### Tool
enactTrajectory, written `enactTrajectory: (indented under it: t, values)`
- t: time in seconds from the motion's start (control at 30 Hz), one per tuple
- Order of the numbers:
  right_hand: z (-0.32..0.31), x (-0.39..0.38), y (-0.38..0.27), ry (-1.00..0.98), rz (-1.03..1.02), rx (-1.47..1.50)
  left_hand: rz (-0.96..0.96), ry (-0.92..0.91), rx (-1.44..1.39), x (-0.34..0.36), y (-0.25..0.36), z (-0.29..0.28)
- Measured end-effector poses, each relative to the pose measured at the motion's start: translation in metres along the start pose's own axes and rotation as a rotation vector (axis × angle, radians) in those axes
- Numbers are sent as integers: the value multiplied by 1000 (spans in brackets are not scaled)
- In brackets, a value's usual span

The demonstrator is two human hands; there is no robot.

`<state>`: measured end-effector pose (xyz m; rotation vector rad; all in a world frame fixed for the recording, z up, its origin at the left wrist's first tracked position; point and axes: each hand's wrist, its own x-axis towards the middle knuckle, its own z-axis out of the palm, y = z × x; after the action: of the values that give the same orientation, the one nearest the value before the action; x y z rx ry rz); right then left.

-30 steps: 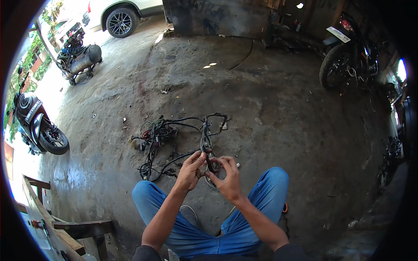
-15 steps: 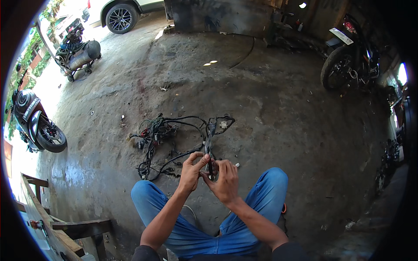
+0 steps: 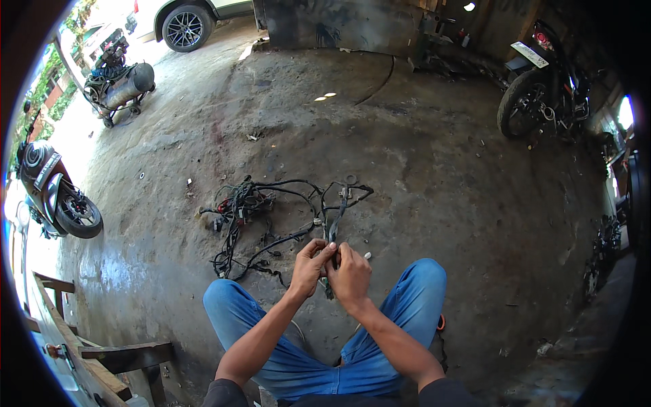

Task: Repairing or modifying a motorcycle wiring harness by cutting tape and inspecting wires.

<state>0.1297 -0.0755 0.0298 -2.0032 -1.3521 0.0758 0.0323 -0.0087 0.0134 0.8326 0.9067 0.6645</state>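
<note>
My left hand (image 3: pixel 308 268) is closed on a dark, wrapped branch of a wire harness (image 3: pixel 333 228), its thumb pressed on it. My right hand (image 3: pixel 350 276) grips the same branch just beside it, fingertips nearly meeting the left thumb, so the held part is mostly hidden. Loose wire ends hang below my fingers. The harness lies out on the concrete floor (image 3: pixel 447 190) beyond my knees, with a tangle of wires and connectors (image 3: pixel 244 207) at its left and a loop with a small dark ring (image 3: pixel 350 180) at the top.
A scooter (image 3: pixel 47 178) stands at left, a wheeled compressor (image 3: pixel 129 86) behind it, a car (image 3: pixel 186 28) at top. A motorcycle (image 3: pixel 529 102) stands at upper right. A wooden frame (image 3: pixel 129 354) is close at lower left; a small white piece (image 3: pixel 367 255) lies near my right hand.
Both hands have drawn together along the branch, the left moving slightly right. The harness's far loop has shifted to the right, and loose wire ends now show below my fingers.
</note>
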Motion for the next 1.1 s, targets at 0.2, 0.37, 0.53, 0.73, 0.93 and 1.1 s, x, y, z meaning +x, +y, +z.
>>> enactTrajectory:
  t: [0.2, 0.37, 0.53, 0.73, 0.93, 1.1]
  values:
    - [-11, -8, 8, -170, 174, 222, -2, -25, 79, 3, -2, -5]
    - [-38, 13, 25, -512, 290, 603, -5, -67, 157, 3, 15, -12]
    - [-36, 14, 32, -598, 325, 815, -30, -106, 79, 7, 18, -20]
    - [-27, 8, 27, -563, 353, 961, -66, -95, -3, 4, 22, -16]
    - [-33, 9, 11, -427, 127, 693, -93, -70, 68, 9, 11, -24]
    - [-17, -5, 4, -239, -18, 549, -36, -34, 22, 12, 8, -21]
